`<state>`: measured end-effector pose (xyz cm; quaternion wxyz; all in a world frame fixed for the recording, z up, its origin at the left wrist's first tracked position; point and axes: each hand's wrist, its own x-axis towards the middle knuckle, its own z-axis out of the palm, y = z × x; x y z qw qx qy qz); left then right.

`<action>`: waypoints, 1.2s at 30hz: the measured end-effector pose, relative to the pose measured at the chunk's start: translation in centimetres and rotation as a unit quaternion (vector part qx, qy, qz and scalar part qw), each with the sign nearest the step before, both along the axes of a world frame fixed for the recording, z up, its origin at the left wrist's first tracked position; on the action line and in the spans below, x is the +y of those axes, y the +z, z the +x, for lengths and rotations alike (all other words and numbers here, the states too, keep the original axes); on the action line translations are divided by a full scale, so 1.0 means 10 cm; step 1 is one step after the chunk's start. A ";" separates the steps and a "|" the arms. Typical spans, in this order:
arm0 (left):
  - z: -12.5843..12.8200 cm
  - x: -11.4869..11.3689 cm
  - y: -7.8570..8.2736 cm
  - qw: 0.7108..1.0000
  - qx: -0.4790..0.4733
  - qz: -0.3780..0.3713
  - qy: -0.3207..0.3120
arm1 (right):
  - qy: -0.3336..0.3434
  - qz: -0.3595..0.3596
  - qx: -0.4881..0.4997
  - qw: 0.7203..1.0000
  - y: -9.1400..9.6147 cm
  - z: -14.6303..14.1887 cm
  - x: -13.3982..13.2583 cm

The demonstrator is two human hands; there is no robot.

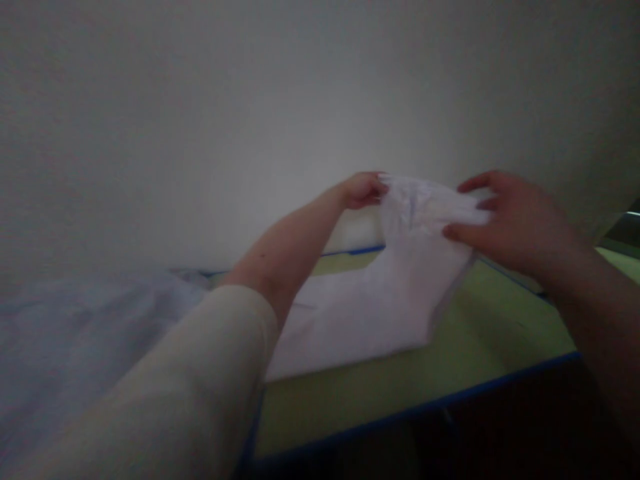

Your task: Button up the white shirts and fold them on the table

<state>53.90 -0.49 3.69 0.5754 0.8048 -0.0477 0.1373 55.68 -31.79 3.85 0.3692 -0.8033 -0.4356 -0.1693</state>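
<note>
A white cloth garment [360, 313] with a gathered edge lies partly on the yellow-green table, its right end raised off the surface. My left hand [364, 190], at the end of my stretched arm, is closed on the left corner of that gathered edge. At the other corner, my right hand [520, 217] has the cloth between thumb and fingers, the thumb on the near side. Some fingertips are blurred or hidden behind the fabric. My left forearm and its light sleeve cover the garment's left end.
The yellow-green table [350, 407] has a blue edge, with dark space below its front. A pale wall [280, 107] rises right behind it. More whitish cloth [90, 333] is heaped at left. Something dark [623, 230] stands at the far right.
</note>
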 end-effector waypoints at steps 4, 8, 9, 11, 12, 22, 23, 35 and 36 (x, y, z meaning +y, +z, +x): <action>-1.09 0.45 0.12 0.995 0.018 -0.073 0.068 | 0.153 0.032 -0.096 0.983 0.02 -0.88 0.46; -2.13 0.76 -0.12 0.987 0.080 -0.056 0.129 | 0.269 -0.009 -0.148 0.952 -0.34 -1.85 0.90; -2.36 0.80 -0.24 0.979 0.120 -0.032 0.160 | 0.280 -0.050 -0.154 0.946 -0.48 -2.09 0.99; -2.79 0.85 -0.53 0.944 0.219 0.042 0.244 | 0.312 -0.127 -0.173 0.925 -0.81 -2.55 1.14; -2.97 0.85 -0.69 0.918 0.262 0.088 0.283 | 0.329 -0.152 -0.184 0.914 -0.99 -2.75 1.20; -3.55 0.86 -1.39 0.872 0.310 0.212 0.315 | 0.442 -0.218 -0.226 0.840 -1.77 -3.42 1.22; -3.53 0.87 -1.40 0.870 0.313 0.218 0.312 | 0.455 -0.206 -0.228 0.836 -1.76 -3.38 1.16; -3.90 0.33 -1.39 0.846 0.456 0.213 0.175 | 0.517 -0.287 -0.156 0.792 -1.89 -1.50 0.52; -3.94 0.24 -1.36 0.830 0.505 0.200 0.129 | 0.522 -0.279 -0.139 0.794 -1.85 -1.31 0.45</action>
